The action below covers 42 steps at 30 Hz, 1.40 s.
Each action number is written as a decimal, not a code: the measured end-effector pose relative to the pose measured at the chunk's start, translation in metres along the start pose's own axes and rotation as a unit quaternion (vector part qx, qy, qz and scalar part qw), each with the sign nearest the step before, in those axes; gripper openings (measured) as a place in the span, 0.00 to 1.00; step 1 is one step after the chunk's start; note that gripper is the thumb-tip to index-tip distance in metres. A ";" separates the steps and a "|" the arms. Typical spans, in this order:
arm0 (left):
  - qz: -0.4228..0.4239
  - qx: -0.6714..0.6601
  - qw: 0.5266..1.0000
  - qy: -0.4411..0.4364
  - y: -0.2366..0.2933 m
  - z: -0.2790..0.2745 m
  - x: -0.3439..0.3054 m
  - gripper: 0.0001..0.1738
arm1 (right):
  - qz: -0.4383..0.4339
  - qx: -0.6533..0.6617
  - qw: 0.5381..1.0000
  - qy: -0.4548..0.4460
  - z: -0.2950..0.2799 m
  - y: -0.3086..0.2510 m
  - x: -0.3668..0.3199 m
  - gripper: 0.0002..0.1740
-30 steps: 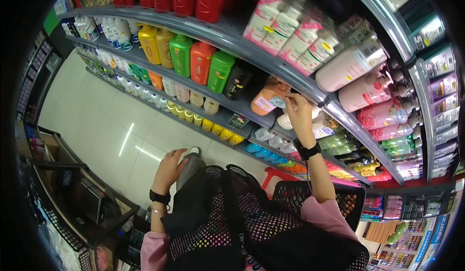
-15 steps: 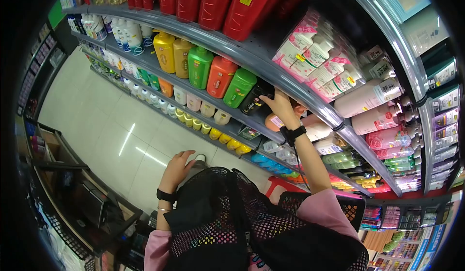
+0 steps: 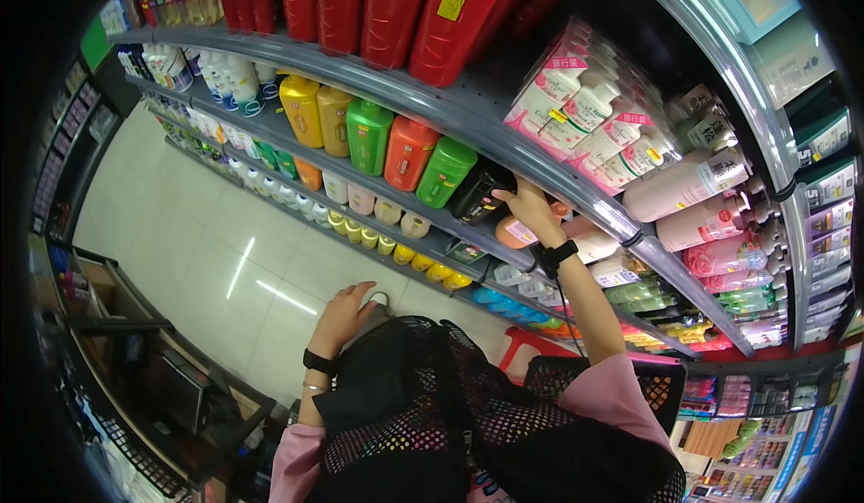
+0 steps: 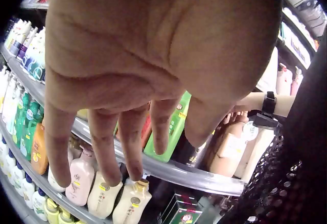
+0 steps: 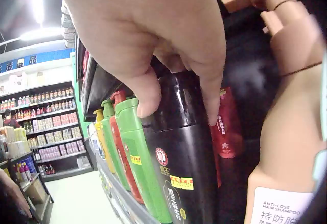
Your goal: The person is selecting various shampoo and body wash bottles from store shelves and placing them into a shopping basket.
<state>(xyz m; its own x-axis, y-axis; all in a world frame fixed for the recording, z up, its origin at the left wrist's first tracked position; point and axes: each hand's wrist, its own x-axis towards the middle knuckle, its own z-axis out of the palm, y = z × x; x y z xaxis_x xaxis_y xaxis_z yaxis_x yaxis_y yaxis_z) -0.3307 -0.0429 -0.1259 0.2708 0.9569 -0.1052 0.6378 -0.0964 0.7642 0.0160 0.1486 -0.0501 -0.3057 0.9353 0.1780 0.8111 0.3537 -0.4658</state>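
the right hand (image 3: 526,204) reaches up to the shampoo shelf (image 4: 204,178) and sits over the top of a black shampoo bottle (image 3: 477,195). in the right wrist view the thumb and a finger curl down each side of the bottle's shoulder, so the hand is clamped on it from above, palm over the cap. the bottle lies directly under and just ahead of that hand. its long axis is upright, base on the shelf, in line with its neighbours.

the black bottle stands between a green bottle (image 3: 445,172) on its left, touching or nearly so, and a peach pump bottle (image 3: 520,230) on its right, close beside it.

the left hand (image 3: 345,309) hangs low beside the person's leg, well apart from the shelf. its fingers are straight, slightly spread, and hold nothing. the right hand is the nearer by far.

counted along this row in the head view: one black bottle, two green, one orange-red, two yellow and one peach pump bottle. red bottles fill the shelf above; they are too crowded to count.
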 end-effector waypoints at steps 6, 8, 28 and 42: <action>0.010 -0.005 1.000 -0.019 -0.002 0.005 0.010 0.21 | 0.039 0.042 0.998 -0.024 -0.003 -0.006 0.002 0.40; 0.006 -0.012 1.000 -0.017 -0.005 0.006 0.011 0.22 | 0.051 0.042 0.997 -0.036 -0.003 -0.004 0.005 0.40; 0.027 -0.008 0.998 -0.060 -0.017 -0.006 0.046 0.22 | 0.011 0.008 0.999 0.042 0.000 -0.005 -0.016 0.26; 0.089 -0.018 0.995 -0.035 -0.012 -0.020 0.091 0.19 | 0.072 0.009 0.993 0.092 -0.035 -0.044 -0.041 0.13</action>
<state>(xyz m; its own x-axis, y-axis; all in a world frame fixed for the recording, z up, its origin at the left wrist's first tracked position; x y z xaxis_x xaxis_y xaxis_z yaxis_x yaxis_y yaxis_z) -0.3283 0.0509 -0.1320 0.4273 0.9041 -0.0079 0.5484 -0.2522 0.7973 0.0105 0.0946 -0.0070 -0.0904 0.9607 0.2625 0.8308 0.2181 -0.5121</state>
